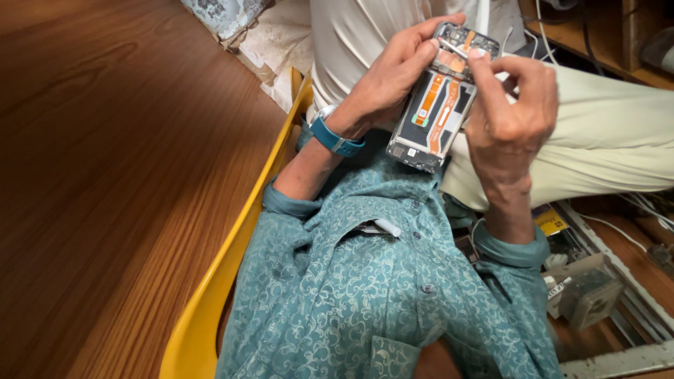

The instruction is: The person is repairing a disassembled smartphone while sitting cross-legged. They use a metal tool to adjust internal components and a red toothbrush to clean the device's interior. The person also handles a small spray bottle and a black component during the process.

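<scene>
Right hand (509,112) pinches tweezers (453,49) shut-tight at the top of the opened phone (439,105), just under its fingertips. Left hand (393,74) wraps the phone's edge, thumb on top. I'd brace both wrists over the lap and lift gently, avoiding the orange ribbon cables (439,105) below.

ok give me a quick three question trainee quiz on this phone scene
1. True or false: the phone has its back cover off.
2. Which hand wears the blue wristband? A left B right
3. What colour is the chair?

Key
1. True: orange flex cables show inside.
2. A: the left hand grips the phone's side, while the right hand works with its fingertips at the top end.
3. Yellow.
</scene>
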